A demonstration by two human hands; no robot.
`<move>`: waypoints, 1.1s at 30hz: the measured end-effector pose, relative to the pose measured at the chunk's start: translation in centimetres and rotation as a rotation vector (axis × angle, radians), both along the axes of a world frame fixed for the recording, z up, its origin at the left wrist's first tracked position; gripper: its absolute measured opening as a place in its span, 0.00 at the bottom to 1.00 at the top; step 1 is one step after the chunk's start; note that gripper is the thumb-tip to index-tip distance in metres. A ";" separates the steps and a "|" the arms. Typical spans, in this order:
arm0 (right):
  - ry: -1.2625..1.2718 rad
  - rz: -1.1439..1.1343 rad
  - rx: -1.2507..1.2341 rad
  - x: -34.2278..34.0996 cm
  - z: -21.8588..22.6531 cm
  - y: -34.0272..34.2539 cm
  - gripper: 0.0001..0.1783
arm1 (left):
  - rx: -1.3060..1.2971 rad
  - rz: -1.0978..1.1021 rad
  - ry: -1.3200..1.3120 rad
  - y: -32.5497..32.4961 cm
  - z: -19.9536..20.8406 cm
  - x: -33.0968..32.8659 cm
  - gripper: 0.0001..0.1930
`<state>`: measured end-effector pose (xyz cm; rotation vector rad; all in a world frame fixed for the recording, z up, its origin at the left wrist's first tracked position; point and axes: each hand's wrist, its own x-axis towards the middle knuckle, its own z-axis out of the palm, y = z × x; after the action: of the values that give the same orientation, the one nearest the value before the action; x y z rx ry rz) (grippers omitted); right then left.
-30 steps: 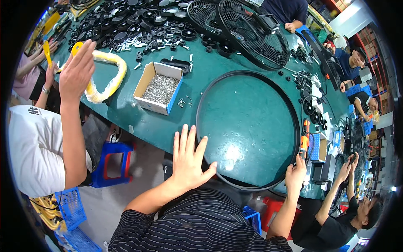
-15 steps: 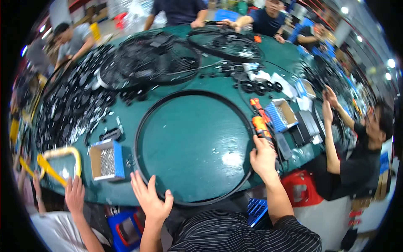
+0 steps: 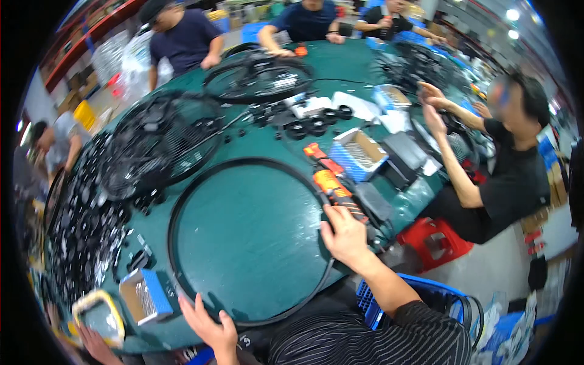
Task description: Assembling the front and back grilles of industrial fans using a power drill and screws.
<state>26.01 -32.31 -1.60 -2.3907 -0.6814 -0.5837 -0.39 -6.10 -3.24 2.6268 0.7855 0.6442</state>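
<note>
A large black ring (image 3: 172,228) lies flat on the green table in front of me. My left hand (image 3: 210,331) is at its lower left edge, fingers spread and thumb apart. By the ring's right side is my right hand (image 3: 348,243), its thumb apart from its fingers. Whether that palm presses on the rim cannot be made out. Just beyond the right fingers lies an orange and black cordless power tool (image 3: 331,185), its handle end close to the hand.
Open boxes of small metal parts stand left (image 3: 146,296) and right (image 3: 359,154) of the ring. Black fan guards (image 3: 164,143) and a heap of black parts (image 3: 85,225) cover the table's left and back. A co-worker (image 3: 517,158) sits at right beside a red stool (image 3: 435,243).
My view has swung to the right, so the ring, the tool and both hands appear farther left. Both hands stay by the ring. The neighbour's hand at lower left no longer holds the yellow handle.
</note>
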 end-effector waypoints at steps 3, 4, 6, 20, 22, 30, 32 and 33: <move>-0.006 -0.048 -0.021 0.1 -0.4 -0.3 0.20 | 0.133 -0.016 -0.044 0.1 0.0 0.3 0.31; -0.026 -0.032 -0.003 0.1 -0.5 -0.4 0.20 | 0.198 -0.037 -0.096 0.1 0.0 0.4 0.30; -0.039 -0.025 0.028 0.1 -0.5 -0.6 0.20 | 0.150 -0.051 -0.132 -0.1 0.1 0.5 0.36; -0.005 0.026 0.012 -0.1 -0.4 -1.8 0.21 | 0.165 -0.163 -0.208 2.6 1.5 1.4 0.31; -0.082 0.116 0.095 -0.2 0.4 -2.7 0.21 | 0.147 -0.239 -0.235 11.5 6.3 5.4 0.28; -0.235 -0.088 0.208 3.7 3.2 -13.9 0.11 | 0.223 -0.649 0.023 35.7 12.0 23.9 0.26; -0.185 -0.260 0.219 5.3 3.4 -18.1 0.10 | 0.556 -0.718 0.177 35.8 12.5 25.2 0.26; -0.092 -0.372 0.261 5.8 3.4 -20.1 0.10 | 0.590 -0.719 0.219 35.2 13.2 25.2 0.26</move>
<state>31.78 -52.37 1.80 -2.2623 -0.1772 -0.8833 24.85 29.09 9.92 3.2284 -0.3975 0.4126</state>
